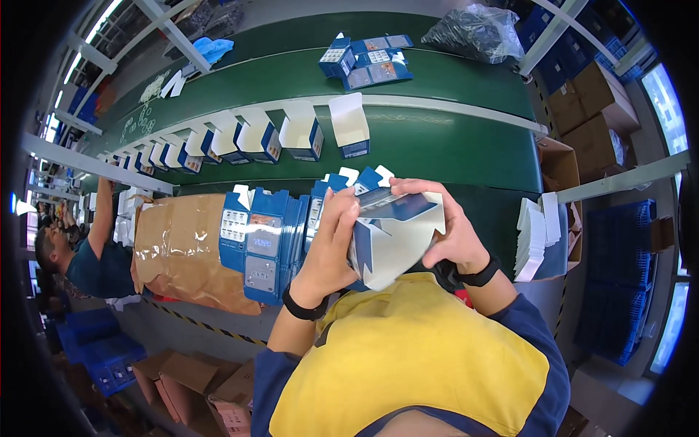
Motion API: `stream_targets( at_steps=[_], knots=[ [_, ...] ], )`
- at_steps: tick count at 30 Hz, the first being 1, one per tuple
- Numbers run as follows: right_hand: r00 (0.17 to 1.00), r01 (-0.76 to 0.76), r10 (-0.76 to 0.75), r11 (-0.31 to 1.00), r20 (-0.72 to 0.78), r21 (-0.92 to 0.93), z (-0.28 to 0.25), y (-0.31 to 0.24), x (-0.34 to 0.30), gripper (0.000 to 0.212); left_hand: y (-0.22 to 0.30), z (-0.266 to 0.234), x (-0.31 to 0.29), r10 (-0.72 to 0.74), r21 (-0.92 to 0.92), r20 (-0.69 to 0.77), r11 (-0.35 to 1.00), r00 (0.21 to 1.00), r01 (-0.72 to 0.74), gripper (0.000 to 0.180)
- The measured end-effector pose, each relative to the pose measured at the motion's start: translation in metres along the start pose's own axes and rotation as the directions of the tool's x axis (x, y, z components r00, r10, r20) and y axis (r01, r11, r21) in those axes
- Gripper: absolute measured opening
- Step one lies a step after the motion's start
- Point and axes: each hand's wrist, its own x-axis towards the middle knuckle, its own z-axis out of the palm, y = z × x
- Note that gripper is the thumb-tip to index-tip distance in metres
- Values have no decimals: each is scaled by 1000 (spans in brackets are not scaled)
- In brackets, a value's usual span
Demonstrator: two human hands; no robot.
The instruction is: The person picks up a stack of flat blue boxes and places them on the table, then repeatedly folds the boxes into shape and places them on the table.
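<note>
A small folding carton [397, 251], blue outside and white inside, is held up in front of my chest, partly unfolded with its flaps spread. My left hand [328, 244] grips its left side, fingers bent over the upper edge. My right hand [457, 233] wraps its right side, thumb low near the open end and fingers across the top. Just left of my left hand lies a stack of flat blue cartons [266, 237], and more of them show behind the held one.
Standing open cartons [299, 135] line the green conveyor [437, 142] beyond my hands. Brown paper-wrapped packaging [182, 233] lies left. White folded sheets [530, 237] are at right. Loose blue cartons [378, 62] and a plastic bag [477, 33] sit farther back. Another person [102, 255] reaches in at far left.
</note>
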Motion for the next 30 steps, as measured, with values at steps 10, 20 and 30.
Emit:
stream_targets(
  at_steps=[10, 20, 30],
  knots=[
    [982, 180, -181, 856, -44, 485, 3, 5, 8, 68, 13, 23, 6, 23, -84, -157, 996, 987, -36, 64],
    [951, 284, -271, 956, 148, -74, -11, 13, 15, 56, 12, 11, 13, -130, -274, -141, 958, 981, 87, 79],
    [992, 121, -125, 859, 26, -498, 9, -1, 17, 41, -1, -5, 9, 103, -64, -38, 992, 994, -105, 89]
  ],
)
